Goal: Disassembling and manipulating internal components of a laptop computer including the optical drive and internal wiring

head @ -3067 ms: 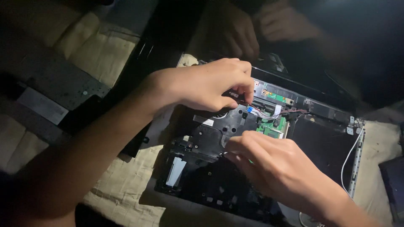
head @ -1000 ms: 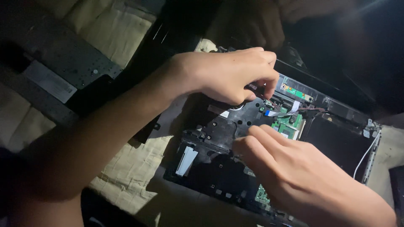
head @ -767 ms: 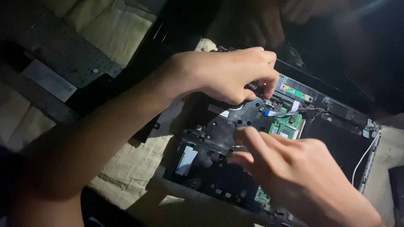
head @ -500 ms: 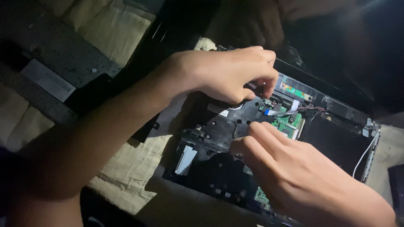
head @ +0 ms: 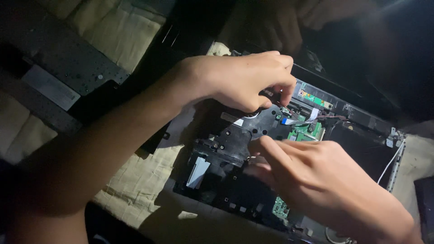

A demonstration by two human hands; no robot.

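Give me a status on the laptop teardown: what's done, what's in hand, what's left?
Done: the laptop lies open with its cover off, green circuit board exposed. In hand: the left hand pinches something small near the thin wires at the top edge; the right hand presses its fingertips on the black inner frame. Left: frame, board and white cable all sit in the case.

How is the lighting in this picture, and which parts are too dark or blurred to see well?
Head view: one strong light falls on the left hand, the right hand and the opened laptop base; the green circuit board is clear; the top right corner is nearly black; the forearm at lower left lies in shadow, slightly soft.
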